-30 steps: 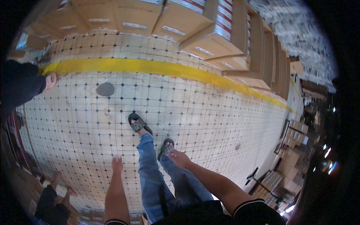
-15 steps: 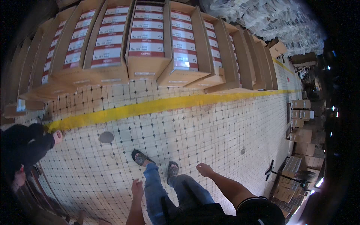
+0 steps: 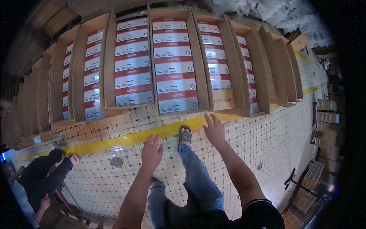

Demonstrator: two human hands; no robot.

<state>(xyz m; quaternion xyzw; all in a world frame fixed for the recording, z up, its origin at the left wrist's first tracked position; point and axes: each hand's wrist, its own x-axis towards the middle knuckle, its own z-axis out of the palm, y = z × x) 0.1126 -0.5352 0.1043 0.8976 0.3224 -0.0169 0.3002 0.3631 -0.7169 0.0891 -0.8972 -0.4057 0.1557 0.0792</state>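
Both hands were empty, fingers spread: the left hand (image 3: 152, 152) over the tiled floor (image 3: 244, 141), the right hand (image 3: 214, 131) near the lower edge of the open-topped cartons. Ahead, the centre carton (image 3: 200, 65) showed six red-and-white boxes (image 3: 177, 86); the left neighbour carton (image 3: 109, 72) showed six, the right neighbour carton (image 3: 238, 76) five. One yellow stripe (image 3: 103, 144) ran below their edges. Flooring stretched rightward to the stacked cartons (image 3: 326, 105); one co-worker (image 3: 42, 171) bounded the left.
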